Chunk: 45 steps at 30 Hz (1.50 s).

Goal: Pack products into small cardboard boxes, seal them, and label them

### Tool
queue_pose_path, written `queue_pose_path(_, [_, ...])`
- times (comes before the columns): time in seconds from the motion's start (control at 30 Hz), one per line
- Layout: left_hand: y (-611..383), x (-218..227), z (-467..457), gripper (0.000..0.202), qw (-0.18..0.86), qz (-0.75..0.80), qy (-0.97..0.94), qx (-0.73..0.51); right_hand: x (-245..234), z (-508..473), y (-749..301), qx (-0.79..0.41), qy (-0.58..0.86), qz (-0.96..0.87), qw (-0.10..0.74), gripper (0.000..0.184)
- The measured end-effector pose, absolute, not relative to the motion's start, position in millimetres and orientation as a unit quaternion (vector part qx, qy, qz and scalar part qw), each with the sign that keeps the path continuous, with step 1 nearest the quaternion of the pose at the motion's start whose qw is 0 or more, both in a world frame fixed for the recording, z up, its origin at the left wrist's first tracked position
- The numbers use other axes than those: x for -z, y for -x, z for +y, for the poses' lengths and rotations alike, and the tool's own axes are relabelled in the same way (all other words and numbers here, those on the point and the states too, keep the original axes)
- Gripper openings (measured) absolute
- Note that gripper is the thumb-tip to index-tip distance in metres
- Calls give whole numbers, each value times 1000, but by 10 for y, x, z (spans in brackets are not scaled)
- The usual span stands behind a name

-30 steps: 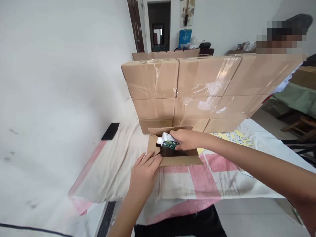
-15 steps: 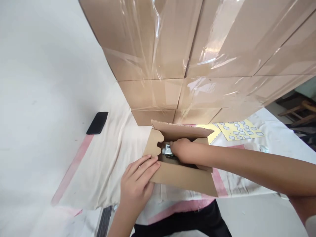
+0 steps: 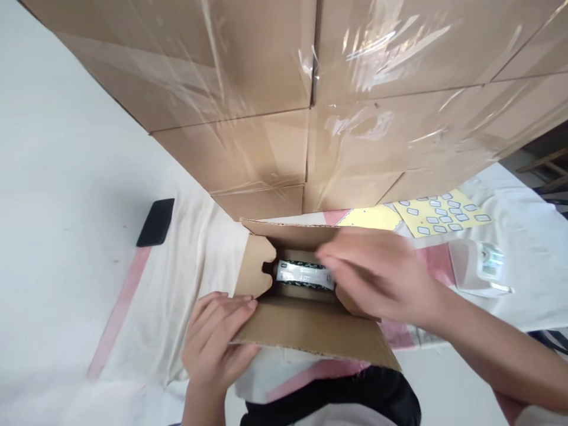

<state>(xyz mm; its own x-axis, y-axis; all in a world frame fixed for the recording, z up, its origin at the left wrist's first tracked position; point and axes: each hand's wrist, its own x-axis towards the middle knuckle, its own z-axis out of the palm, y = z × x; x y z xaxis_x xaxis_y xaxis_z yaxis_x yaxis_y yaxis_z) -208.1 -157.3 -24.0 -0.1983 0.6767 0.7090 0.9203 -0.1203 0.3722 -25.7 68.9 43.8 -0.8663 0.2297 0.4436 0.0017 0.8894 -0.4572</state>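
An open cardboard box (image 3: 310, 331) stands on the cloth-covered table with its flaps up. Inside lies a silver packet or tube with dark green patterned edges (image 3: 306, 274); its exact kind is unclear. My left hand (image 3: 219, 334) grips the box's near left corner, fingers over the flap and thumb beneath it. Over the box's right end is my right hand (image 3: 377, 272), smeared by motion, its fingers bent and apart from the silver item. Whether anything is between those fingertips does not show.
Behind the box rises a tall stack of taped cartons (image 3: 261, 148) in clear film. A black flat object (image 3: 156, 222) lies to the left. Yellow printed sheets (image 3: 444, 214) and a white container (image 3: 481, 266) are on the right.
My right hand has come up out of the box and left the silver item inside, now more fully visible. My left hand stays on the flap. The view has shifted, showing the white container.
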Motion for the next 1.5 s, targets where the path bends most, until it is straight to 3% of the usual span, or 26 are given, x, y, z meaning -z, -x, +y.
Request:
queue_pose_path(0.1, [2171,211,-1495,28,120,-624,638,436,-57,784,-271,-248,56,-887,385,28])
queue_pose_path(0.27, [2204,267,-1266,29,111,-664,572,468,410,650,-558,-335,67,-879,333,46])
queue_pose_path(0.33, [2178,269,-1171,52,76,-738,510,436,422,568,-502,-365,140,-839,378,50])
queue_pose_path(0.43, [2139,267,-1105,90,-61,-782,441,436,378,512,-356,-399,246,-768,436,61])
queue_pose_path(0.57, [2116,318,-1173,95,-122,-760,411,488,369,545,-197,-432,230,-761,425,71])
queue_pose_path(0.67, [2102,347,-1225,82,-80,-728,431,527,418,585,-159,-402,175,-769,466,55])
queue_pose_path(0.8, [2083,299,-1236,27,-42,-756,452,472,503,652,-159,-361,129,-792,476,31])
queue_pose_path(0.87, [2097,272,-1253,18,4,-768,495,406,542,692,-157,-341,126,-799,479,28])
queue_pose_path(1.07, [2136,318,-1348,53,118,-712,647,245,594,760,-141,-307,136,-820,464,29])
queue_pose_path(1.33, [1843,254,-1206,76,143,-755,604,214,350,677,-339,-294,194,-842,409,26])
queue_pose_path(1.5, [1803,237,-1122,82,127,-740,610,255,407,729,-1374,-155,459,-723,492,12])
